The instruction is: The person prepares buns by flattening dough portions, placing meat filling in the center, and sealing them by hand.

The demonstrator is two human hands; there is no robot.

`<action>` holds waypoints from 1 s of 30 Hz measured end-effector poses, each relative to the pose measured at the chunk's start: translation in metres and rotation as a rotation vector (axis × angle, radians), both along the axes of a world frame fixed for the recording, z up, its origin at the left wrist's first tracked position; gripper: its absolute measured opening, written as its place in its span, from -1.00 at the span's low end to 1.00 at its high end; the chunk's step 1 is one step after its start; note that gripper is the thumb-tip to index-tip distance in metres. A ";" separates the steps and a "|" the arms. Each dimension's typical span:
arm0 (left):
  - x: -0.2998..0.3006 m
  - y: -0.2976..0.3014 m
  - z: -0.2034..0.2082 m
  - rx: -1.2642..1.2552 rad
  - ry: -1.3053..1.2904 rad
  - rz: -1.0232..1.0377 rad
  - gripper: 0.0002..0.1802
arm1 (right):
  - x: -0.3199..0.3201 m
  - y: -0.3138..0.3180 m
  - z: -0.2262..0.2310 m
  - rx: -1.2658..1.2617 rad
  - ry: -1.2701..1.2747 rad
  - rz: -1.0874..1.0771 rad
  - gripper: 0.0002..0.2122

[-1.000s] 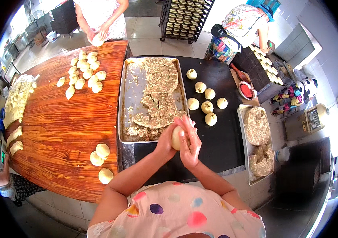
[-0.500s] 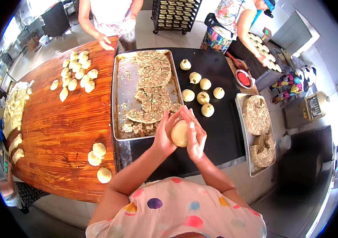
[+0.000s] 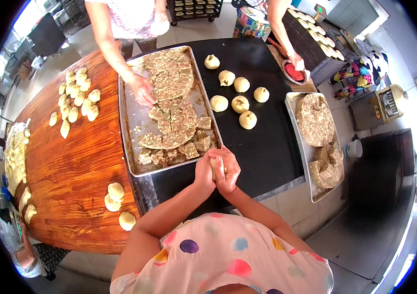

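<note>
In front of my chest, at the near edge of the black work surface (image 3: 272, 152), both hands are closed together round a ball of dough (image 3: 214, 167). My left hand (image 3: 203, 171) cups it from the left. Over its other side wraps my right hand (image 3: 228, 170), so only a pale strip shows. Just beyond my hands lies a metal tray (image 3: 140, 115) with a crumbly brown filling slab (image 3: 172, 117), partly cut into blocks. Another person's hand (image 3: 142, 90) touches the filling from the far left. Several filled dough balls (image 3: 241, 85) sit to the right of the tray.
A wooden tabletop (image 3: 81, 171) at left carries several dough pieces (image 3: 115, 191) and a sheet of dough (image 3: 16, 157). A second tray (image 3: 311, 183) with filling stands at right. Beyond it, another person's hand (image 3: 296, 61) is over a bowl of red stuff (image 3: 294, 73).
My hands have folded more tightly over the dough ball, hiding most of it. The person opposite has reached into the tray. The person at far right has moved a hand to the red bowl.
</note>
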State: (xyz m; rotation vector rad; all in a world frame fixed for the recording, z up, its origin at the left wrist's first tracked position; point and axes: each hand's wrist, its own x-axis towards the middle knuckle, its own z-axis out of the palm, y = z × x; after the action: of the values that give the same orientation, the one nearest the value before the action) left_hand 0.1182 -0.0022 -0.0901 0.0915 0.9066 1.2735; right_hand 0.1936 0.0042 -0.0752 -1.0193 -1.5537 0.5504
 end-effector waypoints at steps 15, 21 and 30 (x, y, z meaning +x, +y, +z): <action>-0.101 -0.004 -0.006 -0.116 0.265 -0.136 -0.52 | 0.181 0.216 -0.046 -0.140 0.299 -0.695 -0.56; -0.194 -0.065 -0.023 -0.175 0.627 0.163 -0.64 | 0.242 0.216 -0.110 -0.455 -0.431 -0.828 -0.73; -0.379 -0.224 -0.085 -0.547 1.681 0.367 -0.68 | 0.048 0.070 -0.067 -0.652 0.069 0.039 -0.78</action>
State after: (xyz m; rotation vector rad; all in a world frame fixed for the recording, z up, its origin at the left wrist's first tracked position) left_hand -0.2612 -0.2265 -0.1754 0.6388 2.7685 1.0342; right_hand 0.2413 0.0738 -0.1420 -1.4342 -1.3563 1.1528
